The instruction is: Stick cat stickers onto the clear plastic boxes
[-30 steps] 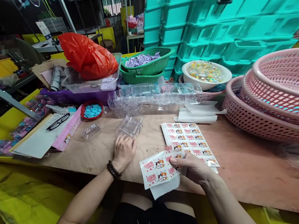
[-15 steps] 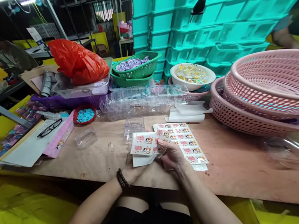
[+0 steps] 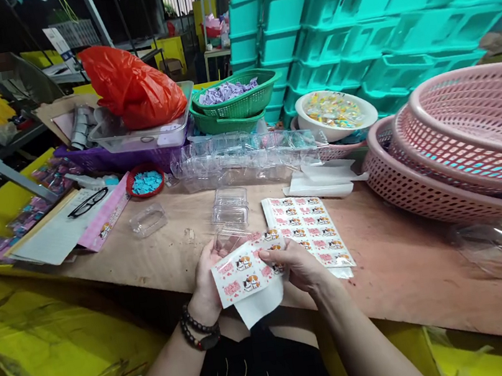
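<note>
A sheet of cat stickers [image 3: 238, 276] with pink print is held over the table's front edge, its white backing [image 3: 263, 304] hanging curled below. My right hand [image 3: 302, 262] pinches its right part, thumb on top. At the left end, my left hand [image 3: 205, 279] grips the same sheet; its fingers are partly hidden behind it. A stack of similar sticker sheets [image 3: 317, 228] lies just beyond my right hand. Clear plastic boxes [image 3: 229, 207] stand in a row behind the held sheet, the nearest partly covered by it. Another clear box [image 3: 148, 221] lies to the left.
Pink baskets [image 3: 422, 200] stand at the right, and a white bowl of small packets [image 3: 337, 113] behind. Clear trays [image 3: 246, 157] cross the back. Glasses [image 3: 88, 203] rest on papers near a red dish of blue pieces [image 3: 147, 182]. Teal crates [image 3: 304, 42] rise beyond.
The held sticker sheet has come nearer to my body and tilted, showing more of its face. My left hand has risen from beneath to the sheet's left end. The view has shifted slightly.
</note>
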### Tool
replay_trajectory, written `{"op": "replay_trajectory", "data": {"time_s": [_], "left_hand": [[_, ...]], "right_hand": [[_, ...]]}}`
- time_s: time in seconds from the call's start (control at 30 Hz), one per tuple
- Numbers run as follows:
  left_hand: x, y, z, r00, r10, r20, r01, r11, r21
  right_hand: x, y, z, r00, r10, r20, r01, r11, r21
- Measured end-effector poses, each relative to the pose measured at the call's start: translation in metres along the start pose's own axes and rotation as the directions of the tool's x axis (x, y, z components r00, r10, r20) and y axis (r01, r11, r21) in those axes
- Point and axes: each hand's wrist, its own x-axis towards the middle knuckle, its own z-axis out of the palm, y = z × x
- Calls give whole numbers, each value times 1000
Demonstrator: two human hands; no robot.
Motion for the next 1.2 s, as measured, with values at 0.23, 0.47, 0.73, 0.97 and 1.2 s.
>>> {"op": "replay_trajectory", "data": {"time_s": [0.23, 0.47, 0.73, 0.97, 1.2], "left_hand": [[-6, -9, -15, 955, -133, 267, 143, 990, -19], [3, -10, -37, 897, -235, 376, 258, 966, -13], [14, -24, -29, 913, -214, 347, 237, 971, -24], [20, -26, -39, 866, -303, 398, 317, 948, 32], [6, -21, -29, 826, -387, 410, 396, 916, 67]], "right_hand": [[4, 14, -8, 999, 12, -32, -13, 999, -48], [-9, 7, -9, 999, -12, -40, 9, 998, -66], [-1, 30, 12, 997, 74, -26, -72, 995, 68], [6, 20, 12, 994, 97, -47, -95, 995, 31], [9, 17, 12, 990, 104, -100, -101, 994, 35]]}}
